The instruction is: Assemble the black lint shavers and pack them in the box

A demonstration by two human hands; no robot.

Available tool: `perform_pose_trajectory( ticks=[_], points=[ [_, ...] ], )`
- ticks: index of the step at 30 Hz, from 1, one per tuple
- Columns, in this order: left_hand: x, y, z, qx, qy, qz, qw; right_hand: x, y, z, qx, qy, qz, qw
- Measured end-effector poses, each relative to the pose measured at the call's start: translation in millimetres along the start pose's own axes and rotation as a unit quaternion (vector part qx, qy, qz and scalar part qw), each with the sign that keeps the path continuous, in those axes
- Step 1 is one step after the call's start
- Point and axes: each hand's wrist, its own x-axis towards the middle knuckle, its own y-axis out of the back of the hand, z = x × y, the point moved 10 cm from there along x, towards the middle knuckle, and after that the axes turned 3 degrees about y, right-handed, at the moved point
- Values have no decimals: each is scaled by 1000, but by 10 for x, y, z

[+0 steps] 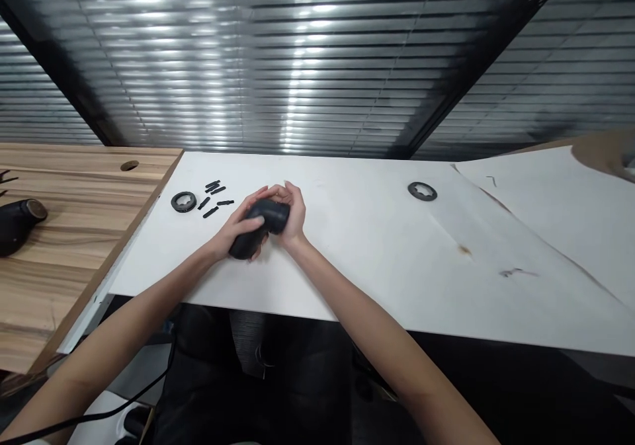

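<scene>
White paper (347, 280) stretches across the bench, with a wooden desk (64, 280) to the left carrying a dark rounded housing (20, 225). Black rings (183, 201) lie on the paper, and small black strips (211, 200) sit just past the hands. Left hand (233, 230) and right hand (290, 210) curl tightly around a bent black plastic tube (258, 228) over the paper, its long axis running lower-left to upper-right.

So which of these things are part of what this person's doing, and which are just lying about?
In use:
black elbow piece, held by left hand and right hand
probably the near ring and black strips

Lying about, it seems:
farther ring
dark object on the wooden desk
white paper
</scene>
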Motion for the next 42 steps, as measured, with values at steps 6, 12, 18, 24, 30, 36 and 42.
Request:
perform_pose_trajectory(
  ticks=[6, 12, 18, 24, 30, 36, 42],
  points=[
    [94, -96, -256, -165, 149, -23, 975, 93, 205, -196, -150, 92, 51, 983],
    [48, -89, -318, -266, 169, 2, 949, 64, 93, -262, -224, 124, -16, 967],
    [33, -15, -111, -169, 35, 60, 983, 112, 272, -164, -301, 80, 18, 950],
    [-25, 99, -24, -110, -9, 154, 982, 154, 220, 87, -256, -37, -70, 964],
    [-70, 140, -6, -139, -16, 170, 975, 100, -9, -5, -186, -11, -164, 969],
    [37, 148, -21, -132, -7, 153, 979, 138, 108, -65, -235, 47, -131, 962],
    [508, 193, 4, -129, 20, 131, 983, 317, 471, -123, -261, 84, -20, 961]
  ],
)
